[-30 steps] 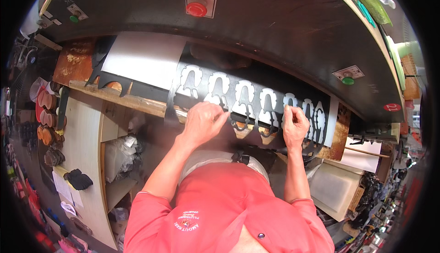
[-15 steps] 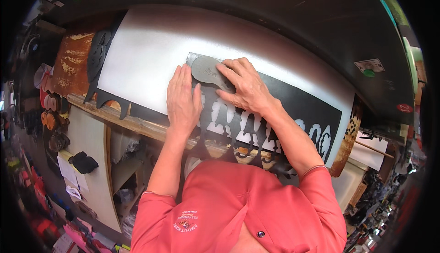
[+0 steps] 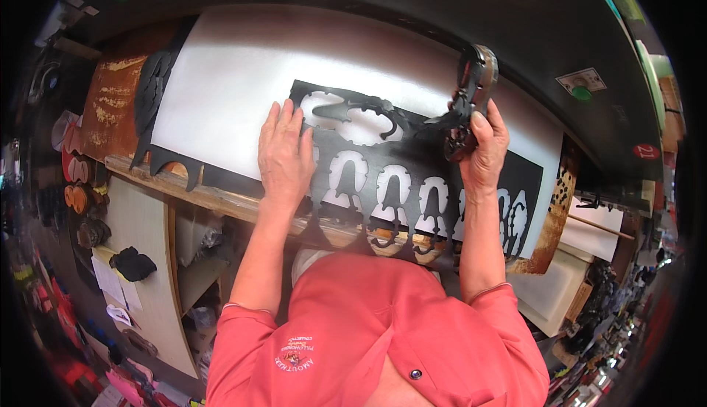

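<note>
In my right hand (image 3: 482, 149) is a sole-shaped metal cutting die (image 3: 477, 83), raised and turned on its side, gripped between thumb and fingers. Beneath it lies a black sheet (image 3: 423, 149) full of cut-out openings. Its far left part has a sole-shaped gap with a loose, curled strip across it. My left hand (image 3: 286, 153) lies flat at the left end of this sheet, fingers stretched out and holding nothing. The sheet rests on a white board (image 3: 221, 75), and its near edge hangs over a wooden ledge in dangling strips.
A dark machine beam (image 3: 442, 5) with a green button (image 3: 582, 93) spans the far side. Black scraps (image 3: 152, 90) sit at the board's left end, beside a worn brown panel (image 3: 110, 109). Below the ledge at left stands a shelf cabinet (image 3: 147, 245).
My right hand has lifted the die off the sheet and carried it right, tilting it up. The sole-shaped gap is now exposed. My left hand has shifted slightly left.
</note>
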`<state>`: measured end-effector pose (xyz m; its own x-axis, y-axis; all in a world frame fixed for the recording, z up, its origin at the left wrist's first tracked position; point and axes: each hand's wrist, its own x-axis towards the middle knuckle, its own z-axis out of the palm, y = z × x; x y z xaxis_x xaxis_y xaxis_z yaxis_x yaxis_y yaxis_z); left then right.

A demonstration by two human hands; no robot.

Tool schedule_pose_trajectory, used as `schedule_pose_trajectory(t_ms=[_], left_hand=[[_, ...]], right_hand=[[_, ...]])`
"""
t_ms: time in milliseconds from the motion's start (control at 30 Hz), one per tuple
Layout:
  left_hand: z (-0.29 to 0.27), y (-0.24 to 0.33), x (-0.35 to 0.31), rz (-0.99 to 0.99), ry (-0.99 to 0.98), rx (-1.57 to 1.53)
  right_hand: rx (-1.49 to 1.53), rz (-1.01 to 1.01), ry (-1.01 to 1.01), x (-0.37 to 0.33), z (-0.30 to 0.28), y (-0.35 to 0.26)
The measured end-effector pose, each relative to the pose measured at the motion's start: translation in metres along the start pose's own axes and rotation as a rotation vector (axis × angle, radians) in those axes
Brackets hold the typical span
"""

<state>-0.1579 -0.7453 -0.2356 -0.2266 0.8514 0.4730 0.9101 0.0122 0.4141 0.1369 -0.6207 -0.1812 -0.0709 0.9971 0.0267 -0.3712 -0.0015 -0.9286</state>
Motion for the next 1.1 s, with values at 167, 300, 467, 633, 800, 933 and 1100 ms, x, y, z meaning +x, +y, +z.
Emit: schedule_pose_trajectory(t_ms=[167,300,467,633,800,933,1100], left_hand=[[-0.003,0.012,0.007,-0.068,-0.005,-0.037],[-0.010,0.046,0.009,0.068,0.078,-0.124],[0.007,0.102,0.014,0.057,-0.265,-0.364],[0.033,0.103,0.027,-0.251,-0.214,-0.654],[0.005,0.053,0.016,-0.568,-0.228,-0.884],[-0.037,0.004,0.018,-0.932,-0.087,-0.914],[-0.075,-0.034,-0.008,-1.031,-0.148,-0.986]], right_hand=[[-0.025,0.021,0.072,-0.032,-0.030,-0.018],[0.055,0.051,0.078,-0.052,-0.039,-0.021],[0.016,0.059,0.040,-0.066,-0.024,-0.017],[-0.147,0.065,-0.030,-0.070,-0.015,-0.022],[-0.681,-0.217,-0.067,-0.058,-0.022,-0.014],[-1.061,-0.408,-0.077,-0.050,-0.027,0.002],[-1.339,-0.433,-0.171,-0.051,-0.024,0.013]])
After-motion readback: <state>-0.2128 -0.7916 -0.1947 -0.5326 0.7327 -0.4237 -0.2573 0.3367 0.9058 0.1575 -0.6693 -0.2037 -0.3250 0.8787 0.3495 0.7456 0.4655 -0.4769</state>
